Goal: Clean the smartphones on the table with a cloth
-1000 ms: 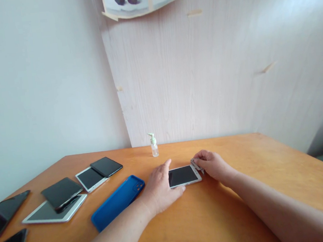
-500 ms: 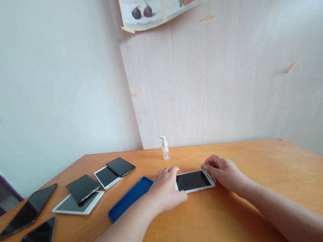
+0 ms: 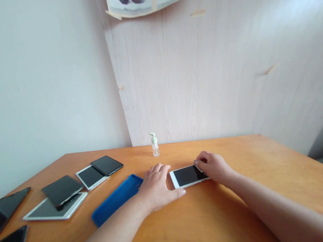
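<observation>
A white-framed smartphone (image 3: 188,175) lies face up on the table, its dark screen showing. My left hand (image 3: 156,187) is open at its left end. The thumb reaches along the phone's near edge, and the other fingers are spread away from it. On the phone's right end, my right hand (image 3: 212,166) is closed on a small pale grey piece (image 3: 195,162) that looks like a wipe; the fingers hide most of it. Just left of my left hand lies an empty blue phone case (image 3: 116,200), partly covered by my wrist.
Several tablets lie at the left: a white one (image 3: 41,214) under a black one (image 3: 62,190), another white one (image 3: 90,176) touching a dark one (image 3: 107,165), and two dark ones nearer the left edge. A clear pump bottle (image 3: 155,148) stands near the wall.
My right hand has moved the pale piece inward over the screen's right part. My left hand has drawn back from the phone's left end, uncovering it. The view has shifted slightly right.
</observation>
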`<state>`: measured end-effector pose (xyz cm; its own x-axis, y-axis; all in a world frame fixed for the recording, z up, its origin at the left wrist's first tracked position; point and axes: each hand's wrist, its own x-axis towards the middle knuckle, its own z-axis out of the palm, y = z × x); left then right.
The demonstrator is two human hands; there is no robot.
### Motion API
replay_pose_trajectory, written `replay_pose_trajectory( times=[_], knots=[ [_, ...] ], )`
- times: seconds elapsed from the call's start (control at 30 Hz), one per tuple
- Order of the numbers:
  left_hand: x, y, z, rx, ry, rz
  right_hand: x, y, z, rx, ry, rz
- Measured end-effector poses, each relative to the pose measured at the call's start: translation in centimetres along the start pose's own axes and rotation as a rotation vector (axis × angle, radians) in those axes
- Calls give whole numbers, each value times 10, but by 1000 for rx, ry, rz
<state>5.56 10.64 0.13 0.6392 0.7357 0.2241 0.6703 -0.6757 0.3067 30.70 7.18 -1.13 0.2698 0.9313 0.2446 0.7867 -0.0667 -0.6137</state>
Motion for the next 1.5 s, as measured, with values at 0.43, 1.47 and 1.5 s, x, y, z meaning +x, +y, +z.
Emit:
replay_pose_trajectory(
  times=[0.43, 1.47, 1.5],
  knots=[
    [-2, -3, 1, 53, 15, 63, -7, -14, -17, -348, -100, -109],
    [3, -5, 2, -43, 19, 127, -37, -57, -3, -462, -180, -366],
    [3, -5, 2, -44, 19, 126, -35, -55, -3, -474, -180, -348]
  ],
)
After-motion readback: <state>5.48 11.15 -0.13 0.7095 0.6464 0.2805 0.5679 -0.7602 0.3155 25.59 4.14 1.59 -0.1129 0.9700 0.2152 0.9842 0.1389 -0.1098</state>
